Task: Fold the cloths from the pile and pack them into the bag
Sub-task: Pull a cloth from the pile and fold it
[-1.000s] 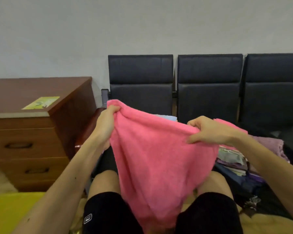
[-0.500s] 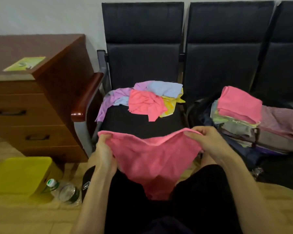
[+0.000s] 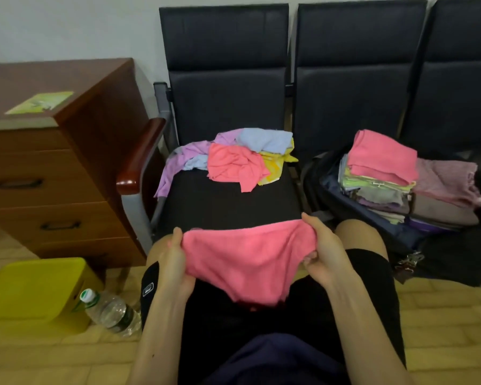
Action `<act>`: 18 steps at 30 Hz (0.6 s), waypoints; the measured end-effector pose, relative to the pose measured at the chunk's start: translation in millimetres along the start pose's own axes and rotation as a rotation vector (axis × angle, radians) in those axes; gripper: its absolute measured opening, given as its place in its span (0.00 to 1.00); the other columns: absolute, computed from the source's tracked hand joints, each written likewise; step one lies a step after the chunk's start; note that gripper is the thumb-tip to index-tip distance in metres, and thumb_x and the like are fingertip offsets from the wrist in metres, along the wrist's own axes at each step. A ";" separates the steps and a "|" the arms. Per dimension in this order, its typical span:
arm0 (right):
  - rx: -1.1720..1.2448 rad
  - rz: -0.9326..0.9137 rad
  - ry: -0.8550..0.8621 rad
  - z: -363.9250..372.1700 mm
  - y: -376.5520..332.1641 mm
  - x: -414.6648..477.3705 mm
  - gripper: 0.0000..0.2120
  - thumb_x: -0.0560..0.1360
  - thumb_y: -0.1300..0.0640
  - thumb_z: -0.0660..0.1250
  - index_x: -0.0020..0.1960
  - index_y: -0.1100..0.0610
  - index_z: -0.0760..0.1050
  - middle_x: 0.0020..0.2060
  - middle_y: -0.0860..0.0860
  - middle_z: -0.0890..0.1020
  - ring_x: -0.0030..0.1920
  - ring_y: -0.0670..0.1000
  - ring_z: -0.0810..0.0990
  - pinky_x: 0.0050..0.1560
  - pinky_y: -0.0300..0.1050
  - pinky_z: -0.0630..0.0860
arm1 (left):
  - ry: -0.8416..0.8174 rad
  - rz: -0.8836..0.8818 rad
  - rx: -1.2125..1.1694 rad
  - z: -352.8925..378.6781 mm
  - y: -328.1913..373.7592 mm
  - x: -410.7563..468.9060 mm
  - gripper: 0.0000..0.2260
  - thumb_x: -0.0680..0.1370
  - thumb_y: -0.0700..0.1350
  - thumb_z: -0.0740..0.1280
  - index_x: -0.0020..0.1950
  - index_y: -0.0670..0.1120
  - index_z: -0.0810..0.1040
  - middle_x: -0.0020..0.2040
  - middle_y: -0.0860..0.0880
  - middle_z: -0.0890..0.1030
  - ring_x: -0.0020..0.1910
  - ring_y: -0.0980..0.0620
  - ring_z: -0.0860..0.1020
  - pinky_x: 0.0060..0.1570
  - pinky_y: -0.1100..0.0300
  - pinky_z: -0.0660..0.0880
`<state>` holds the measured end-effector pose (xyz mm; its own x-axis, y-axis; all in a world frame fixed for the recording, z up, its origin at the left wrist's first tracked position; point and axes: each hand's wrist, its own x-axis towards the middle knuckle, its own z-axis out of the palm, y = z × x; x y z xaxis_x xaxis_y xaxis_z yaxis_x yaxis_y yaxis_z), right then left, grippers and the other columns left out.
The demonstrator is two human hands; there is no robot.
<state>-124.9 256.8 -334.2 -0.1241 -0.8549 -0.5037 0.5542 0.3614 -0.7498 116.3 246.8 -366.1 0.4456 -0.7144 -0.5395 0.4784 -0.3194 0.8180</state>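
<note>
- The left hand (image 3: 175,262) grips the left end of a pink cloth (image 3: 247,259), with the fingers curled round the edge.
- The right hand (image 3: 324,254) grips the right end of the same cloth. The thumb sits on top and the fingers tuck under.
- The pink cloth hangs between the two hands, just above the person's lap. Its middle sags down to a point over the black shorts (image 3: 289,315).
- In front of the knees stands a row of dark chairs. The left chair (image 3: 225,79) has a pile of loose cloths (image 3: 233,159) on its seat — a pink one on top, with purple, light blue and yellow ones round it. None of these are folded.
- On the next seat lies an open dark bag (image 3: 372,215). It is full of folded cloths (image 3: 378,184) in neat stacks.
- A folded pink cloth (image 3: 383,157) lies on top of the left stack in the bag. A dusty pink folded cloth (image 3: 447,182) lies on the stack beside it.
- The pile and the bag are well apart from the hands, and the cloth in the hands touches neither of them.
- To the left stands a brown wooden cabinet (image 3: 53,173) with drawers. A green paper (image 3: 39,102) lies flat on its top.
- On the floor by the left leg sits a yellow box (image 3: 31,290). A clear plastic water bottle (image 3: 109,312) with a green-and-white cap lies on its side — it touches the box.
</note>
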 end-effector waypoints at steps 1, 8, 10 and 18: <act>-0.055 0.000 -0.002 1.9 4.2 -1.8 0.17 0.77 0.54 0.69 0.33 0.53 0.68 0.24 0.48 0.63 0.21 0.46 0.60 0.22 0.39 0.55 | 0.000 0.013 0.026 1.3 -3.2 -4.7 0.19 0.81 0.57 0.63 0.60 0.42 0.76 0.47 0.46 0.81 0.46 0.46 0.80 0.53 0.48 0.79; -0.436 -0.170 -0.170 23.9 23.5 -12.7 0.23 0.81 0.48 0.63 0.31 0.58 0.71 0.24 0.51 0.67 0.24 0.48 0.66 0.28 0.37 0.67 | -0.213 0.114 0.142 26.2 -2.8 -55.2 0.17 0.83 0.56 0.60 0.42 0.45 0.76 0.43 0.39 0.82 0.40 0.47 0.80 0.39 0.56 0.76; -0.465 -0.216 -0.238 33.1 25.5 -20.8 0.24 0.83 0.49 0.61 0.35 0.65 0.75 0.23 0.53 0.72 0.24 0.48 0.71 0.31 0.33 0.70 | -0.333 0.199 0.138 32.3 -9.8 -65.5 0.20 0.82 0.56 0.60 0.44 0.43 0.83 0.44 0.37 0.85 0.44 0.43 0.84 0.45 0.54 0.80; -0.461 -0.211 -0.280 35.5 36.3 -24.8 0.22 0.83 0.53 0.61 0.37 0.65 0.82 0.26 0.59 0.78 0.26 0.49 0.74 0.29 0.38 0.69 | -0.564 0.435 0.250 40.0 -24.1 -79.1 0.21 0.82 0.51 0.60 0.39 0.42 0.85 0.34 0.31 0.80 0.32 0.49 0.82 0.35 0.62 0.78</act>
<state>-72.5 277.9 -333.6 0.0646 -0.9692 -0.2378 0.1176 0.2440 -0.9626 39.3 286.0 -335.2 0.0677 -0.9973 -0.0284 0.1317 -0.0192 0.9911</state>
